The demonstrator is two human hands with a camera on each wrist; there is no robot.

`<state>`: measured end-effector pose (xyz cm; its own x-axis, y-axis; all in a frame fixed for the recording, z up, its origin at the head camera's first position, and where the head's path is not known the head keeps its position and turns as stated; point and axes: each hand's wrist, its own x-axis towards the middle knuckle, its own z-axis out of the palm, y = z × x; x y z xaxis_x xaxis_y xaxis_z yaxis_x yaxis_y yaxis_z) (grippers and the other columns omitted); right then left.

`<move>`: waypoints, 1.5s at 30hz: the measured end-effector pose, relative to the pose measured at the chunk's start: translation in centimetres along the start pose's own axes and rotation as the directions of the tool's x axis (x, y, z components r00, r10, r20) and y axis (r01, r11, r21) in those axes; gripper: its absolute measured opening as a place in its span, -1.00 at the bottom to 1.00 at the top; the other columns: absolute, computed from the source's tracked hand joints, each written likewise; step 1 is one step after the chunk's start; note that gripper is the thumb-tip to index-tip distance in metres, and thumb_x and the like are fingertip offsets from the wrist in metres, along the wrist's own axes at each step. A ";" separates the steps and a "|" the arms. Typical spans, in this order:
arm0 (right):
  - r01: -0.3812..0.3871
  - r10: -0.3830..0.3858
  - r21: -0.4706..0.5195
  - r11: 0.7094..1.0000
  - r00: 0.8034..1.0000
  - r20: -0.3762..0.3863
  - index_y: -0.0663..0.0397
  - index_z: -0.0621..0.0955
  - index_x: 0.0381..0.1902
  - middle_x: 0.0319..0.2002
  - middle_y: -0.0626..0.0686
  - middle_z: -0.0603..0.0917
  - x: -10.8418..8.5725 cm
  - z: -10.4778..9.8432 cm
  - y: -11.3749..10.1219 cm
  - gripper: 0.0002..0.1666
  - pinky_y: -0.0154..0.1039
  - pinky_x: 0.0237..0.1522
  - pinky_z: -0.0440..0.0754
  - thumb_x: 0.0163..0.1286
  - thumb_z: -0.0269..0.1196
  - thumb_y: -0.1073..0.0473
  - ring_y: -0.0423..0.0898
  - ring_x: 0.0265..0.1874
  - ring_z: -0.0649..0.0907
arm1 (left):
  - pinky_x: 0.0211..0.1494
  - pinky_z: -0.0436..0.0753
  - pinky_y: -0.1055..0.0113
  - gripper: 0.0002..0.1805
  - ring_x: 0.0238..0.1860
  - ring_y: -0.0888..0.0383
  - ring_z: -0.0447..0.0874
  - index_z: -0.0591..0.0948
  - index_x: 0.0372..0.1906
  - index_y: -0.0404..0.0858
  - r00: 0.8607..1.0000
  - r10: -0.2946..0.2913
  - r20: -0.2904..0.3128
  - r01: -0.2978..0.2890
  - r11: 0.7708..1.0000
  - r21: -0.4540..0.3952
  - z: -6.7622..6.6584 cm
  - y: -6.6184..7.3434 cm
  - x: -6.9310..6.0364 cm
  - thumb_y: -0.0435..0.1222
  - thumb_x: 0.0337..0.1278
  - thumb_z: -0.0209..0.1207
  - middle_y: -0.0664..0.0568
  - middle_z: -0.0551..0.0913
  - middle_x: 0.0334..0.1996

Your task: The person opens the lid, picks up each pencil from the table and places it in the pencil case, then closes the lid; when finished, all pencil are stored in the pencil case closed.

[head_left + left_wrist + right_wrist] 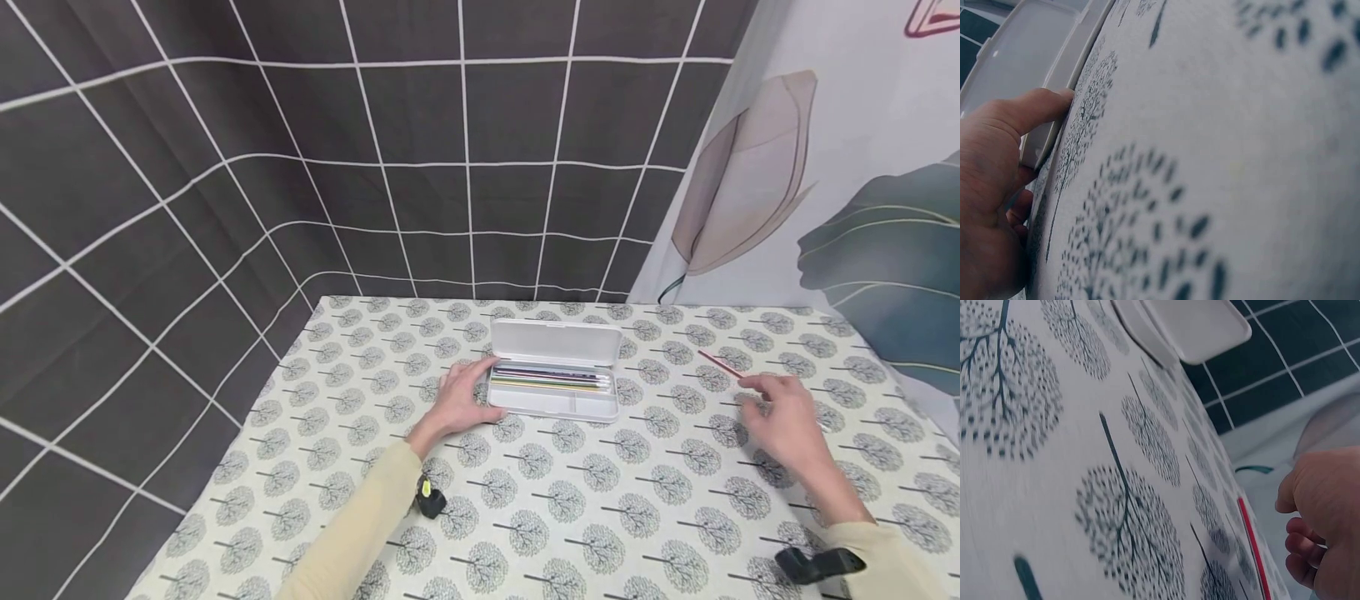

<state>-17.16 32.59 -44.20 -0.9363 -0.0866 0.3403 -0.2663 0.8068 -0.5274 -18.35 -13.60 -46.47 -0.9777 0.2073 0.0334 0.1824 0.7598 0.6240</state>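
A white pencil case (596,406) lies on the patterned cloth with its lid (555,340) raised at the back. Inside it, several pencils (551,379) lie side by side. My left hand (461,400) grips the case's left end, thumb at the near edge and forefinger at the far corner. In the left wrist view the thumb touches the case's side. Over to the right, a red pencil (1250,540) lies on the cloth. My right hand (783,421) is just beside its near end, fingers loosely bent; the right wrist view shows a gap between fingers and pencil.
The tree-print cloth (525,500) covers the table. Behind it hangs a dark curtain with a white grid (420,200); a leaf-print curtain (847,108) hangs at the right. Each wrist carries a black camera mount. A small pale thing (825,428) shows beside the right hand.
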 end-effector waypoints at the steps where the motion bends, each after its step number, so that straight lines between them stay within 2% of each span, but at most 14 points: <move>1: -0.007 0.007 0.000 1.000 1.000 -0.008 0.51 0.53 0.02 -0.10 0.53 0.43 -0.1 -0.2 0.4 -0.64 0.27 -0.25 0.37 0.26 0.16 0.46 0.40 -0.15 0.43 | 0.27 0.27 0.00 0.08 0.27 0.00 0.26 0.27 0.52 0.00 1.000 0.001 -0.001 -0.001 1.000 -0.002 0.0 0.0 0.0 -0.09 -0.22 0.55 0.02 0.42 0.38; 10: -0.133 0.132 -0.031 0.991 0.991 -0.021 0.48 0.53 0.08 -0.13 0.49 0.44 -1.1 -1.5 2.7 -0.60 0.24 -0.20 0.28 0.28 0.14 0.41 0.44 -0.09 0.37 | 0.28 0.26 0.00 0.08 0.27 0.01 0.26 0.27 0.53 0.00 1.000 -0.003 0.003 0.003 1.000 0.002 0.0 -0.1 0.0 -0.10 -0.22 0.55 0.02 0.41 0.39; 15: -0.133 0.130 -0.045 0.990 0.989 -0.068 0.52 0.53 0.02 -0.24 0.47 0.48 -1.3 -1.7 3.5 -0.64 0.27 -0.16 0.27 0.27 0.09 0.43 0.43 -0.08 0.38 | 0.29 0.26 -0.02 0.08 0.28 -0.01 0.26 0.27 0.52 0.00 1.000 -0.004 0.002 0.004 1.000 0.000 0.0 0.0 0.0 -0.10 -0.22 0.55 0.02 0.41 0.39; 23: -0.197 0.193 -0.054 0.979 0.979 -0.068 0.58 0.42 0.09 0.01 0.62 0.29 -1.6 -2.3 5.0 -0.60 0.44 -0.03 0.15 0.34 0.02 0.40 0.59 0.09 0.20 | 0.31 0.24 -0.02 0.08 0.31 -0.01 0.24 0.27 0.53 0.03 1.000 -0.002 0.004 0.002 1.000 0.011 -0.1 0.1 0.1 -0.09 -0.21 0.54 0.03 0.38 0.42; 31: -0.207 0.202 -0.074 0.975 0.977 -0.069 0.57 0.41 0.09 -0.05 0.60 0.39 -1.7 -2.3 6.2 -0.59 0.44 0.23 -0.04 0.33 0.03 0.40 0.57 0.12 0.20 | 0.31 0.26 -0.03 0.08 0.31 -0.01 0.24 0.27 0.53 0.02 1.000 -0.009 0.004 0.009 1.000 0.001 0.0 0.0 0.0 -0.10 -0.21 0.55 0.03 0.38 0.42; 34: -0.220 0.216 -0.085 0.972 0.975 -0.056 0.56 0.41 0.11 -0.04 0.59 0.39 -1.7 -2.2 6.5 -0.58 0.43 0.23 -0.04 0.34 0.04 0.39 0.56 0.12 0.20 | 0.30 0.27 -0.04 0.08 0.31 0.00 0.25 0.27 0.53 0.03 1.000 -0.013 0.006 0.013 1.000 -0.004 -0.1 0.0 0.0 -0.10 -0.21 0.55 0.03 0.37 0.42; 39: -0.209 0.205 -0.101 0.973 0.978 -0.042 0.57 0.40 0.10 -0.16 0.56 0.44 -1.6 -2.2 6.9 -0.57 0.45 0.18 -0.02 0.31 0.05 0.40 0.56 0.09 0.21 | 0.30 0.27 -0.03 0.08 0.29 -0.01 0.25 0.27 0.52 0.02 1.000 -0.006 0.005 0.006 1.000 -0.010 0.0 0.0 0.0 -0.10 -0.21 0.55 0.02 0.38 0.42; 45: -0.221 0.225 -0.129 0.967 0.974 0.014 0.55 0.39 0.14 -0.18 0.52 0.44 -1.2 -2.4 7.1 -0.54 0.43 -0.06 0.17 0.32 0.08 0.38 0.54 0.06 0.22 | 0.28 0.27 -0.01 0.08 0.27 0.00 0.26 0.28 0.52 0.03 1.000 -0.013 0.003 0.013 1.000 -0.009 -0.1 0.1 0.0 -0.10 -0.22 0.55 0.02 0.40 0.40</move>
<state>-17.38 39.81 -46.49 -0.9753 0.0891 0.2024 -0.0206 0.8746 -0.4843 -18.31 -13.58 -46.36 -0.9796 0.1997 0.0230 0.1692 0.7568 0.6314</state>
